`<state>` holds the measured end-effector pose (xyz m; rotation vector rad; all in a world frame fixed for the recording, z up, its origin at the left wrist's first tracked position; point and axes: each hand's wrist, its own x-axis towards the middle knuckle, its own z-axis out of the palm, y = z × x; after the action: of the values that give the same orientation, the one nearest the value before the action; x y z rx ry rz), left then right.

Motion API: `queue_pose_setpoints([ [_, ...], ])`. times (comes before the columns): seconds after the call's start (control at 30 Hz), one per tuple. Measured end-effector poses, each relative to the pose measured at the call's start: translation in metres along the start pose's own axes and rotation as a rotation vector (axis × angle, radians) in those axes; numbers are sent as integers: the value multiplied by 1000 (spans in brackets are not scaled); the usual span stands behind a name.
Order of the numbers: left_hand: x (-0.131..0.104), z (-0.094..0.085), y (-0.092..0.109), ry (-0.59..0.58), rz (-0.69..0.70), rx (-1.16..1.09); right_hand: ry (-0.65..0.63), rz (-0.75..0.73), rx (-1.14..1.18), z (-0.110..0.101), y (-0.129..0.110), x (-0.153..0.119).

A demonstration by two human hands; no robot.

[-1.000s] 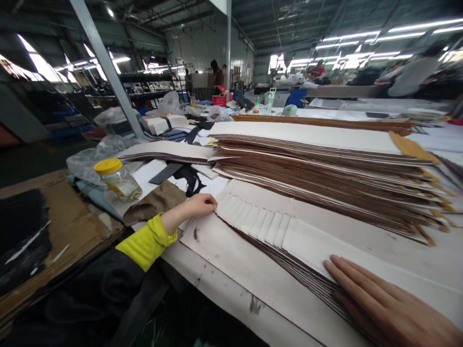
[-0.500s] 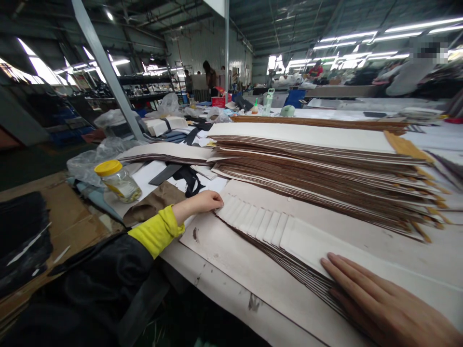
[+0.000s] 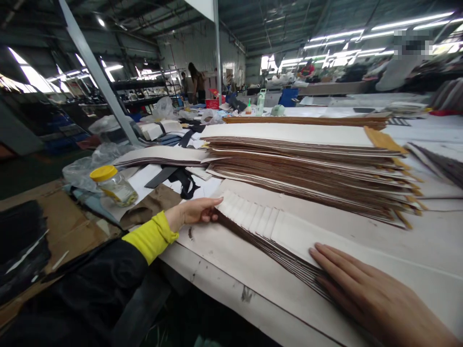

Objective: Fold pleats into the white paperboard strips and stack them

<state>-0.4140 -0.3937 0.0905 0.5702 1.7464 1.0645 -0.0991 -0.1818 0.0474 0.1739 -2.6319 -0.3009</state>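
One screw-top jar with a yellow lid leans on the table's left side, its clear wall showing something yellowish low inside, too unclear to name. Behind it bunches a clear plastic bag. Farther back are a red container, a small bottle with a green tip, a pale green bottle with a looped handle and a blue bin; what they hold cannot be made out, and any print on the red container is too small to read.

The stack of white-topped strips, its left end fanned in steps, lies on a large pale sheet at the table's near edge. The left hand is at that fanned end, thumb extended at the corner and fingers loosely curled beside it; whether it pinches any layer cannot be told. The right hand lies along the near edge of the stack, fingers straight and close together.

Just beyond, a taller pile of brown-edged strips with orange ends blocks part of the table behind. Brown cloth and black scraps lie near the left hand.
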Motion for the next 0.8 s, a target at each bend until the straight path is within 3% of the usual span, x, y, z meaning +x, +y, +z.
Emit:
queue_pose_setpoints([
  [0.13, -17, 51, -12, -275, 80, -315, 5, -17, -47, -6, -3, 7],
  [0.2, -20, 87, -16, -325, 168, -469, -11, -14, -77, -7, -4, 8],
  [0.3, -16, 140, -16, -249, 163, -604, -13, 10, -93, -7, -7, 8],
  [0.4, -11, 175, -9, -107, 139, -683, -12, 45, -78, -8, -8, 7],
  [0.5, -6, 190, -3, 5, 124, -674, -12, 73, -53, -7, -10, 6],
  [0.63, -3, 197, 0, 124, 134, -614, -13, 113, -3, -10, -14, 5],
  [0.8, -9, 200, 15, 165, 232, -662, -67, 197, 144, -47, 2, 7],
])
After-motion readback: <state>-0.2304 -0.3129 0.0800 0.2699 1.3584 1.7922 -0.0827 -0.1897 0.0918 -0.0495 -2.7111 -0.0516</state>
